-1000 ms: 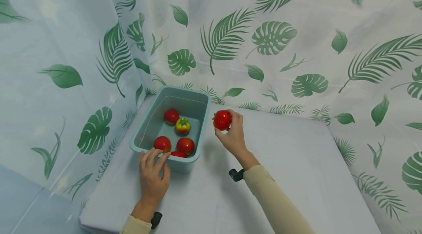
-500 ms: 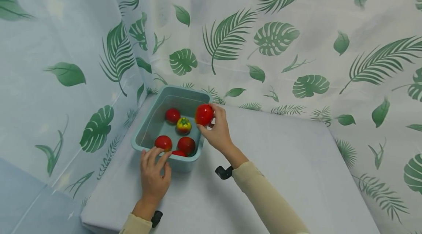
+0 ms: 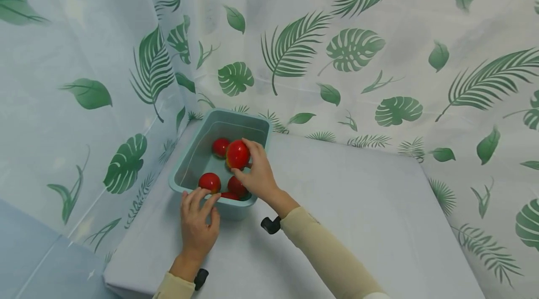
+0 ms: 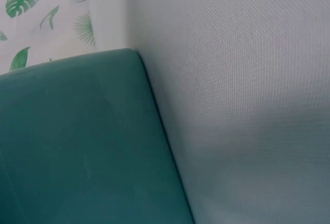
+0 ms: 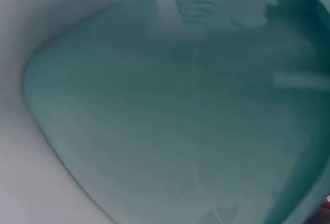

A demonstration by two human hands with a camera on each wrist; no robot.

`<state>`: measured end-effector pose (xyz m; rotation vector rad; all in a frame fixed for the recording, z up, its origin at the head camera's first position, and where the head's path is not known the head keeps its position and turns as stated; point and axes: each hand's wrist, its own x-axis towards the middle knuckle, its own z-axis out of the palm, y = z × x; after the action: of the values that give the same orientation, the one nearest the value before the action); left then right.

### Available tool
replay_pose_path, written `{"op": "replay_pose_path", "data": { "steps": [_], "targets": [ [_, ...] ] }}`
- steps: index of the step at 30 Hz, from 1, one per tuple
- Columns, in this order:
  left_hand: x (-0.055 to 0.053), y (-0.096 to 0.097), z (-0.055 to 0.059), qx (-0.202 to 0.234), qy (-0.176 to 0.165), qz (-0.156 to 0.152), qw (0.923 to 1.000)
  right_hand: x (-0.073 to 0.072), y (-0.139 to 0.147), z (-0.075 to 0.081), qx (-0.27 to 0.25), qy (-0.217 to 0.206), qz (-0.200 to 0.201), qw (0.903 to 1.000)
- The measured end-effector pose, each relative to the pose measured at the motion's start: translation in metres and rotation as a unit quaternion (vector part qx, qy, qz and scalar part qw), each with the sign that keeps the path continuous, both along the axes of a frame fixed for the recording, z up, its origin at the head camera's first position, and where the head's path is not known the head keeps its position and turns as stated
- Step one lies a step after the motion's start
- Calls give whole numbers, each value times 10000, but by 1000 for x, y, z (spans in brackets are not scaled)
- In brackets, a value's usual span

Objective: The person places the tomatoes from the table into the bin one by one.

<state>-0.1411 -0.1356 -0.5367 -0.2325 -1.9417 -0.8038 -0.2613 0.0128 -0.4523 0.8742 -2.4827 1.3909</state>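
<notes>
In the head view, my right hand [image 3: 260, 175] holds a glossy red tomato [image 3: 238, 153] between thumb and fingers, over the inside of a blue-green plastic bin [image 3: 185, 168]. My left hand [image 3: 198, 224] has its fingers bent over the bin's near rim, its thumb on the outer side. Inside lie a red tomato [image 3: 221, 147] toward the back, another [image 3: 209, 182] near the left fingers, one [image 3: 236, 187] partly behind the right hand, and one [image 3: 229, 195] mostly hidden by the near rim. The held tomato and right hand cover the yellow-red one.
The bin stands on a white-covered table [image 3: 358, 205], close to the back wall. Leaf-printed sheeting [image 3: 311, 55] hangs behind and at the left. Both wrist views mostly show the bin's outer wall [image 4: 82, 141]. Black devices [image 3: 271, 225] sit at both wrists.
From right of the bin, my right hand has carried the held tomato leftward across the rim to above the bin's inside. My left hand has stayed at the near rim.
</notes>
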Motion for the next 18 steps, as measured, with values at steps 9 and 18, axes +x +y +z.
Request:
{"op": "replay_pose_path", "data": {
  "steps": [9, 18],
  "targets": [
    [-1, 2, 1, 53, 78, -28, 10000, 6, -10, -4, 290, 68, 23, 9996],
    [-1, 0, -1, 47, 64, -21, 10000, 8, -12, -6, 806, -23, 110, 9967]
  ]
}}
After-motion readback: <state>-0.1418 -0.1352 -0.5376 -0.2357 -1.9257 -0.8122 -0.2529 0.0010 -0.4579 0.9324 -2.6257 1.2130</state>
